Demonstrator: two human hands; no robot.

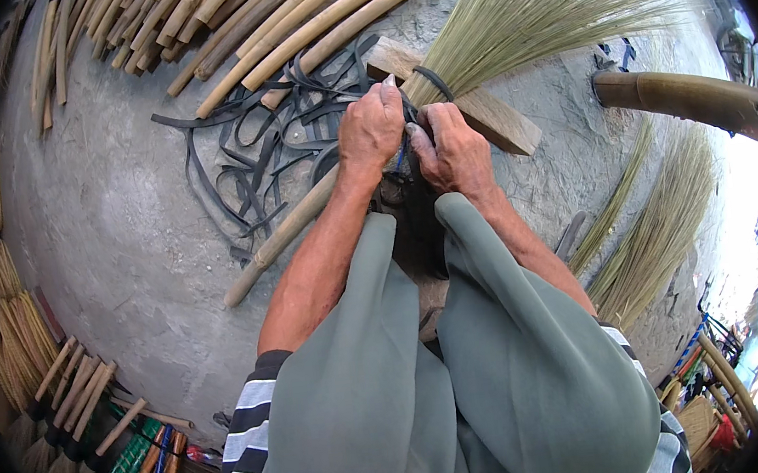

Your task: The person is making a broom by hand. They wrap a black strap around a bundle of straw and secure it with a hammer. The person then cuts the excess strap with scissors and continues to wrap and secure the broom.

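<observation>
**Black band [434, 83] around the neck of a straw bundle [536, 12]**

In the head view, the only one, the straw bundle lies across a wooden block [503, 124] on the grey floor [120, 231], beyond the knees, with its loose tips spread toward the upper right. I judge that the step in hand is the tying of this bundle: the band passes around its narrow end, near both hands. The next move, in my opinion, calls for an even, firm pull, so that the band becomes tight without crushing the straw.

The left hand [373, 128] is closed, knuckles upward, thumb pointing away from the body. The right hand [457, 154] is just beside it, fingers bent inward, thumb raised. Both seem to grip the band, but the exact pinch is hidden. The forearms come forward outside the knees [346, 360]. Under the left forearm passes a pole [273, 243]; whether it joins the straw, I cannot tell.
</observation>
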